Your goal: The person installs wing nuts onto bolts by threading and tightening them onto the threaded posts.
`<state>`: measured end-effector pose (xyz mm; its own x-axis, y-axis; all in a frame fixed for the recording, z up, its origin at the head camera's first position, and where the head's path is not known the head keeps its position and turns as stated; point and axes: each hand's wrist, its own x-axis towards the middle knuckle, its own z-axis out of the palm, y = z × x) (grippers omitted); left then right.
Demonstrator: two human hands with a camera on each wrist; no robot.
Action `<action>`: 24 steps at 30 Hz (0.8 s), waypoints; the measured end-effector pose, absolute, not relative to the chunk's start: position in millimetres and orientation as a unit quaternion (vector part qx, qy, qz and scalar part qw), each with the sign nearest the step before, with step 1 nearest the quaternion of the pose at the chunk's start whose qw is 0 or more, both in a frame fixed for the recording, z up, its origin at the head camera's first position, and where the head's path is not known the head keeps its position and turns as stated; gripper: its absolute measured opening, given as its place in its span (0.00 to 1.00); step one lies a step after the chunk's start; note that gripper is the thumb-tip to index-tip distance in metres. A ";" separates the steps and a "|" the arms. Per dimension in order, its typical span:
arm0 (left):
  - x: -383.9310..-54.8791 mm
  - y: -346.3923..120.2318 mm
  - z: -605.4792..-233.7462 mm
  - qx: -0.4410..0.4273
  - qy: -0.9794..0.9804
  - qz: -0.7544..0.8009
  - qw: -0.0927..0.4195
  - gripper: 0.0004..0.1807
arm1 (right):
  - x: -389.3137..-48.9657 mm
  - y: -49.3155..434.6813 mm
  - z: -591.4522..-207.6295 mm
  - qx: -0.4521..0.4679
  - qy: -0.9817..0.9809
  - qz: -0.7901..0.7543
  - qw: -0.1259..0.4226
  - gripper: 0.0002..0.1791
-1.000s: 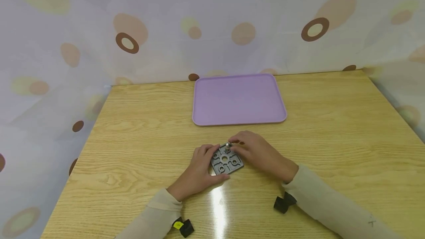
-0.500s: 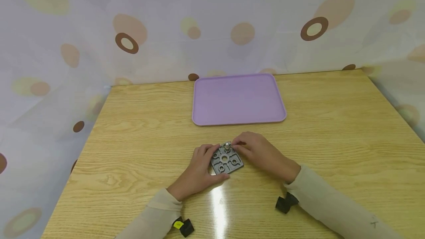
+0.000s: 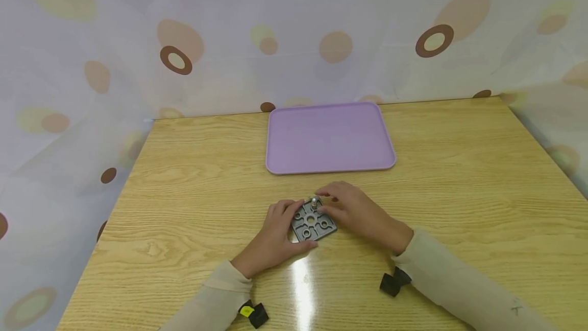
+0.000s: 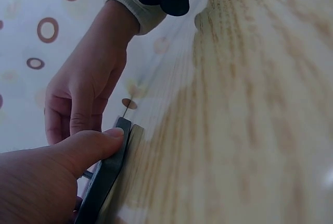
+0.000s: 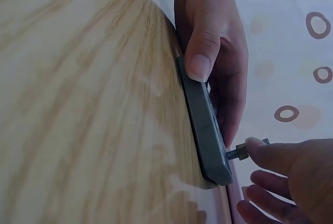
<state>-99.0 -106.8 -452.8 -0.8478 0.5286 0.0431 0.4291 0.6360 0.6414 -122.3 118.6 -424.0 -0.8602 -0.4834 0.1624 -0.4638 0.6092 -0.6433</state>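
A square grey metal plate [image 3: 310,220] with ribs and several round holes lies flat on the table. My left hand [image 3: 274,244] grips it, thumb along the near edge and fingers at the far left side. From the plate's far corner a threaded bolt [image 3: 314,202] stands upright. A brass-coloured nut [image 5: 242,151] sits partway along its thread, apart from the plate's face. My right hand [image 3: 356,211] is at this nut, thumb tip on it and index finger on the bolt's far side. The other right fingers curl loosely below the thumb in the right wrist view.
A lilac tray [image 3: 331,139] lies on the wooden table [image 3: 193,183] beyond the hands. Patterned cloth [image 3: 294,29] hangs behind the table and at both sides. A black wrist-worn mount [image 3: 392,282] shows below the right sleeve, another [image 3: 254,314] by the left.
My right fingers drew slightly right, off the bolt, half a second ago; now they are back, spread around it. The left hand and plate have stayed put.
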 end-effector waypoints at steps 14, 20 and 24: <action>-100.1 -105.6 -454.6 0.271 0.900 0.333 0.073 0.49 | -123.1 117.5 -424.9 -0.273 0.899 -0.343 0.003 0.16; -99.8 -105.6 -454.0 0.270 0.898 0.339 0.072 0.49 | -122.2 120.4 -421.9 -0.255 0.907 -0.336 0.000 0.12; -99.9 -105.3 -455.5 0.268 0.899 0.339 0.073 0.49 | -121.4 121.1 -420.4 -0.251 0.907 -0.337 -0.005 0.09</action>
<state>-99.9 -105.3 -455.5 -0.8460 0.5308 0.0497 0.4312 0.6264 0.6494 -121.4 121.1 -420.4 -0.8741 -0.4522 0.1775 -0.4583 0.6467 -0.6097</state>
